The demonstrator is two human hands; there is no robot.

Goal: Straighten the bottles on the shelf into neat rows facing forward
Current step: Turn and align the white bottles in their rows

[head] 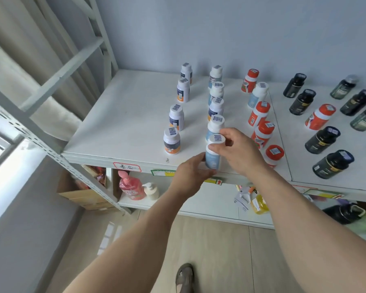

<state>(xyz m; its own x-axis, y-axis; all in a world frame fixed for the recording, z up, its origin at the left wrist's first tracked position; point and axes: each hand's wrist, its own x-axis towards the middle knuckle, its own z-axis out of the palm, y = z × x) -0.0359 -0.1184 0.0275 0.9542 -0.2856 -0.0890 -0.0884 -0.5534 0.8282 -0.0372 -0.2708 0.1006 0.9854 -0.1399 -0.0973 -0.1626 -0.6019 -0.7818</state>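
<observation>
Hands meet on one pale-blue bottle (213,154) at the shelf (123,123) front edge: right hand (237,149) pinches its white cap from 3 o'clock, left hand (191,172) cups its base from 7 o'clock. Orange bottles (260,132) stand at 2 o'clock.

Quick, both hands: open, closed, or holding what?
Left hand: grips the base of the white-capped, light-blue-labelled plastic bottle.
Right hand: grips the same bottle's cap.

Upright white-capped blue bottle (213,154) at shelf (118,123) front
</observation>
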